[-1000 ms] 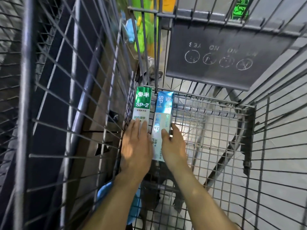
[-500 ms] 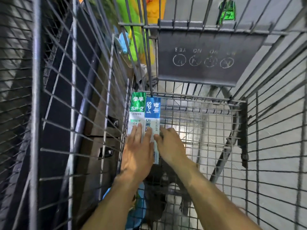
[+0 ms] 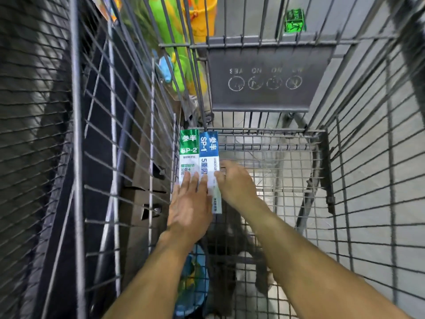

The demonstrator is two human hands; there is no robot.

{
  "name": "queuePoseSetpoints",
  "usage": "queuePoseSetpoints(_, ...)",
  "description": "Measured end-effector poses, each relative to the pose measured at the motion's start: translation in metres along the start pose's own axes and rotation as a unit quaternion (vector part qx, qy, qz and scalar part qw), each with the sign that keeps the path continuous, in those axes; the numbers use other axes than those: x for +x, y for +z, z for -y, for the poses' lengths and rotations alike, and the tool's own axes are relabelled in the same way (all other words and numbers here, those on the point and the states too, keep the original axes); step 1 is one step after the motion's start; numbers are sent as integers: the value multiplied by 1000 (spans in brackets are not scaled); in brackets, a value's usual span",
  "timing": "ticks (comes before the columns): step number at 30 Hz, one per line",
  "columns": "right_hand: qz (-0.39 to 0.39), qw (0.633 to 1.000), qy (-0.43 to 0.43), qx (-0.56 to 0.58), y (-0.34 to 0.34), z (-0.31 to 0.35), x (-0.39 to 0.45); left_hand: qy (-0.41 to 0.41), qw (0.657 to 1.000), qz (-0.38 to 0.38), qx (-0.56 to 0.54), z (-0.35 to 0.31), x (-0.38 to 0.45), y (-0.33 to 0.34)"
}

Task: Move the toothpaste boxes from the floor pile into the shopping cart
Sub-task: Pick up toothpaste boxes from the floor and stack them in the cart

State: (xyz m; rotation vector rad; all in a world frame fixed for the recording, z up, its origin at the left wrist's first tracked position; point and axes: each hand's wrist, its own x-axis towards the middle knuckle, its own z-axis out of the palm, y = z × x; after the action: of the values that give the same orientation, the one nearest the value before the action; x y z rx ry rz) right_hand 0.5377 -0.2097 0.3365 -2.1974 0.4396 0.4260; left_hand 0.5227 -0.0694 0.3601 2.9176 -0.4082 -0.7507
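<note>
Wire cart (image 3: 299, 162) holds two toothpaste boxes (image 3: 208, 148).

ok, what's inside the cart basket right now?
Two toothpaste boxes lie side by side in the shopping cart, in its far-left corner: a green SP-2 box and a blue SP-1 box. The left hand and right hand cover their near ends.
</note>
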Motion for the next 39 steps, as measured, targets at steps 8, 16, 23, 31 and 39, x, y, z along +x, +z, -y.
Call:
queuePoseSetpoints(8,35,974,16,-221,-112,21,-118,91,994,9,64,-31,-77,-80)
queuePoseSetpoints(16,-50,937,53,-341,-204,53,-322,237,963,-30,126,-65,-212,-177)
queuePoseSetpoints(23,-138,920,185,-318,-214,45,-530,368,907,-25,203,-80,-323,-186)
queuePoseSetpoints(31,-183,891,343,-234,-163,6,-713,513,828,-1,228,-147,-406,-146)
queuePoseSetpoints(39,-196,866,441,-133,-81,-28,-810,622,735,44,268,-184,-477,-76)
